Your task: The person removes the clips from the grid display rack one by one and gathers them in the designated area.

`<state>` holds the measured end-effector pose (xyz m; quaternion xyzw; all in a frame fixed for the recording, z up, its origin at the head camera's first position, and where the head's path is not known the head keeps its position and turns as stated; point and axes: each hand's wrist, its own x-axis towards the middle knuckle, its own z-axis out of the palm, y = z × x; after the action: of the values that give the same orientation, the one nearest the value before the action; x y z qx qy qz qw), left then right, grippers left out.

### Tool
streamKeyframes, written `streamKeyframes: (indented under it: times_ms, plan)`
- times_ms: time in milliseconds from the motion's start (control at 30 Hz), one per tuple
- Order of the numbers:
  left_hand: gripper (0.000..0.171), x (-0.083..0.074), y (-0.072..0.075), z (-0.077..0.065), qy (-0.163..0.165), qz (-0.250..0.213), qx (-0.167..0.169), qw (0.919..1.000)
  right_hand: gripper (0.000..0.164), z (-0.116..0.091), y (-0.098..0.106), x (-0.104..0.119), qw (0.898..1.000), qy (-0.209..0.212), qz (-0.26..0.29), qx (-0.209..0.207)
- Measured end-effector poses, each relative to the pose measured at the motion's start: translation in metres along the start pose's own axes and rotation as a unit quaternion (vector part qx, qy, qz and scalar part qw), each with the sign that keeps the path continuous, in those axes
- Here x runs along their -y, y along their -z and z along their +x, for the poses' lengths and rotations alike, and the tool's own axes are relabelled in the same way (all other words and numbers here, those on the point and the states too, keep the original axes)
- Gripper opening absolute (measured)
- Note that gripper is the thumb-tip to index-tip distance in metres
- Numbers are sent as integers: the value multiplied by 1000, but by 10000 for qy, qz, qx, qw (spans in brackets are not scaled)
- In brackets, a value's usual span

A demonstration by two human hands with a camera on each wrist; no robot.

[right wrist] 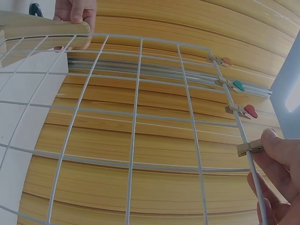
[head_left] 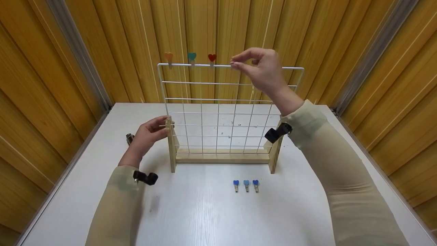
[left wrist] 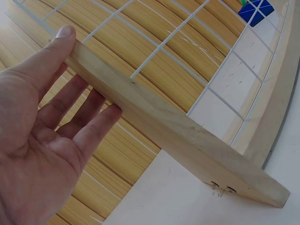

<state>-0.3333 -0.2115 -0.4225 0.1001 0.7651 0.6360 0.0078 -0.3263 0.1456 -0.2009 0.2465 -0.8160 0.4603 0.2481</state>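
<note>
A white wire grid [head_left: 218,99] stands upright in a wooden base. My right hand [head_left: 264,70] is at its top bar, pinching a small wooden clothespin [right wrist: 249,147] that sits across the wire in the right wrist view. Left of it on the same bar are clothespins with an orange heart [head_left: 169,56], a teal heart [head_left: 192,56] and a red heart [head_left: 212,57]. With thumb and fingers on opposite sides, my left hand [head_left: 146,133] grips the top of the left wooden post [left wrist: 154,108]. The fingers of the right hand hide the held clothespin's outer end.
Three blue-heart clothespins [head_left: 246,183] lie in a row on the white table [head_left: 191,212], in front of the stand. A small dark metal object [head_left: 129,138] lies behind my left wrist. Slatted wood-look walls [head_left: 232,30] close in the back and sides.
</note>
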Motion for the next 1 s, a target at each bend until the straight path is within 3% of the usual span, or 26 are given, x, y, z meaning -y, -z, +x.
streamKeyframes:
  times_ms: [233, 367, 467, 867, 1000]
  plan:
    - [52, 0, -1, 1, -105, -33, 14, 9999, 10, -1, 0, -4, 9978, 352, 503, -248]
    - [52, 1, -2, 1, -136, 23, 1, 9999, 12, -1, 4, -4, 9943, 358, 958, -288]
    - [51, 1, -2, 1, -161, 41, -17, 9999, 13, -3, 7, -3, 9938, 352, 1012, -290]
    - [55, 4, 0, 2, -242, -71, 14, 9997, 17, -23, 11, -1, 9825, 506, 1792, 87]
    - [54, 2, 0, 3, -200, -88, -2, 9998, 20, -31, 13, -4, 9833, 404, 1757, 254]
